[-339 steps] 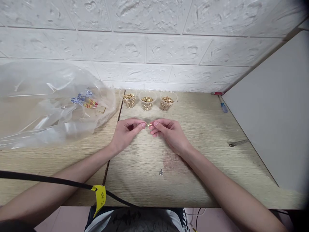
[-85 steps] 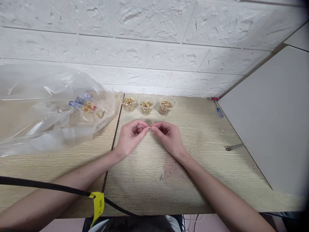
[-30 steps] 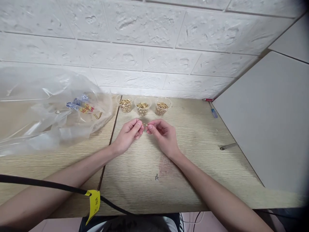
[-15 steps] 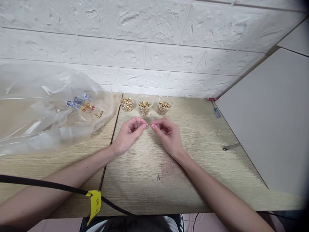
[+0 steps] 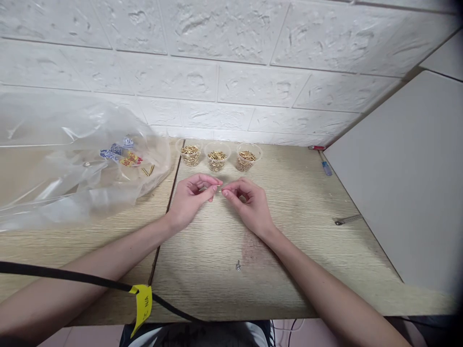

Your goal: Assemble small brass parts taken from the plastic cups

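Over the middle of the wooden table point(image 5: 307, 202), my left hand point(image 5: 190, 200) and my right hand point(image 5: 249, 205) meet fingertip to fingertip. Each hand is closed in a pinch on a small brass part point(image 5: 219, 188) held between them; only a sliver of it shows. Just beyond the hands stand three clear plastic cups of brass parts in a row: left cup point(image 5: 190, 154), middle cup point(image 5: 217, 159), right cup point(image 5: 246, 159).
A large crumpled clear plastic bag point(image 5: 72, 159) lies on the left, with coloured labels and two brass pins point(image 5: 148, 170) in it. A small screw point(image 5: 238, 265) sits near the front. A blue-handled screwdriver point(image 5: 323, 161) and a metal strip point(image 5: 347, 220) lie by the white panel point(image 5: 405, 168). A black cable with yellow tag point(image 5: 142, 303) crosses the front.
The hands have stayed together at the same spot, fingers shifting slightly on the brass part. Less of the part shows now than half a second ago.
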Available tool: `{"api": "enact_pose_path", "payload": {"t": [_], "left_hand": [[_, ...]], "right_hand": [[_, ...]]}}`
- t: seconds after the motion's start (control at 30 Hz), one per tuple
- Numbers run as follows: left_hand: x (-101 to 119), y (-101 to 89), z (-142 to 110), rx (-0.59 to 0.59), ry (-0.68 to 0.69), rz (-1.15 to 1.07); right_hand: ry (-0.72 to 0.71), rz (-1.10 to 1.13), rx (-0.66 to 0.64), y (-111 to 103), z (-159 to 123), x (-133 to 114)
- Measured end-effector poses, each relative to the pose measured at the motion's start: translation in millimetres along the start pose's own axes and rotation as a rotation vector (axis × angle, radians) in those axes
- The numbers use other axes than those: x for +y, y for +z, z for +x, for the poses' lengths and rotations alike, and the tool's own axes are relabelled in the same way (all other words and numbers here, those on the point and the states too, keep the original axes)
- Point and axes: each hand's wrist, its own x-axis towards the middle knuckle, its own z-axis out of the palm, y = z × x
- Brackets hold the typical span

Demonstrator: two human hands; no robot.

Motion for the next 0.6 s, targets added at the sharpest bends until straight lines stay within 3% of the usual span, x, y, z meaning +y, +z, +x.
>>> {"api": "enact_pose_path", "payload": {"t": [0.2, 0.37, 0.6], "left_hand": [[2.6, -0.7, 2.5, 0.040, -0.061, -0.118], [-1.6, -3.9, 1.6, -0.035, -0.032, 0.039], [-1.4, 0.4, -0.3, -0.075, 0.007, 0.098]], "right_hand": [[0.043, 0.002, -0.009, 0.4, 0.4, 0.8], [0.016, 0.017, 0.073, -2.2, 2.8, -0.3], [-0.044, -0.059, 0.050, -5.1, 2.7, -3.2]]}}
